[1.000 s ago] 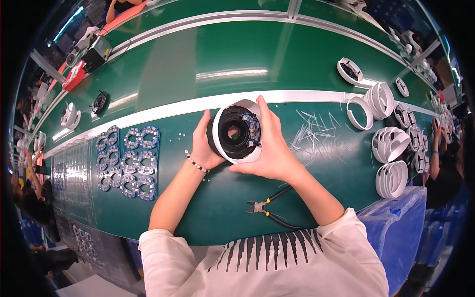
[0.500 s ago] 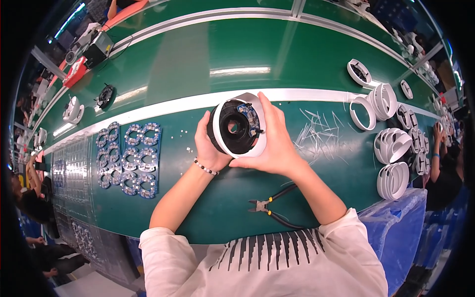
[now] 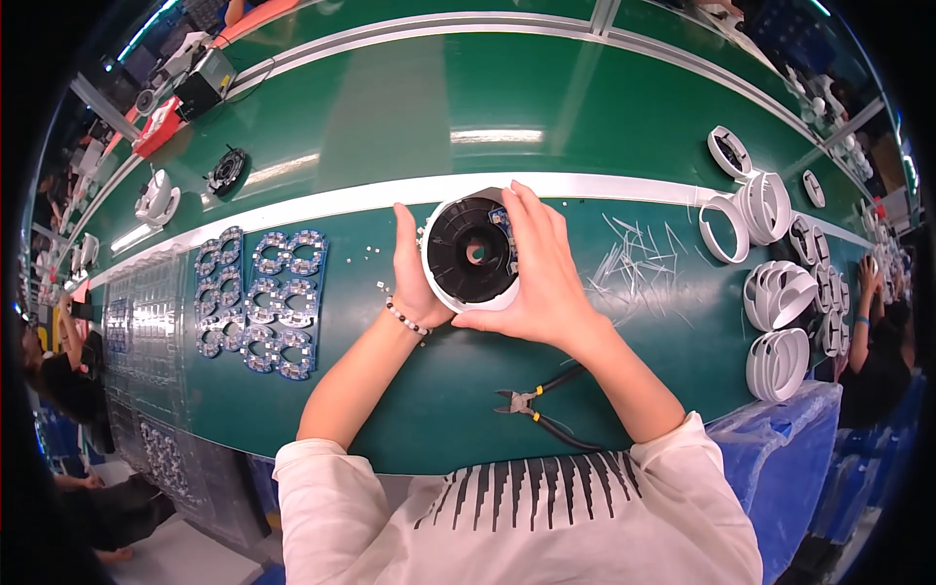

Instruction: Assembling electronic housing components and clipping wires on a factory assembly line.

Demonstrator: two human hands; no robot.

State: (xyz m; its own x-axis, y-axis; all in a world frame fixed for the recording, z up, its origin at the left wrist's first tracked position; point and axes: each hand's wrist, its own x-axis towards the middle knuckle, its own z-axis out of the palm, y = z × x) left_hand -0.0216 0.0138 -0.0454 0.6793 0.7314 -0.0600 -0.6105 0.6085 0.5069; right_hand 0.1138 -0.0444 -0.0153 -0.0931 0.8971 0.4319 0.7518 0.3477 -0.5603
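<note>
A round white housing [image 3: 489, 302] with a black dished insert [image 3: 453, 252] sits between my two hands, its open face toward me. A small hole shows in the middle of the insert. My right hand [image 3: 548, 278] wraps the right side, fingers over the top rim and thumb at the bottom edge. Those fingers partly cover a small blue circuit board [image 3: 501, 220] inside. My left hand [image 3: 417, 283] cups the housing's left side, thumb raised off the rim and other fingers hidden behind it. A beaded bracelet [image 3: 402, 317] circles the left wrist.
Diagonal cutters [image 3: 522, 401] lie open near my right forearm. Blue circuit board panels [image 3: 285, 302] and a clear tray [image 3: 146, 322] are at left. Right of my hands are scattered white strips [image 3: 634, 258], then stacked white rings [image 3: 778, 366]. White crumbs [image 3: 372, 253] dot the green table.
The housing has turned so its black insert faces me more squarely. My left thumb has lifted off the rim, and my right fingers now cover more of the circuit board.
</note>
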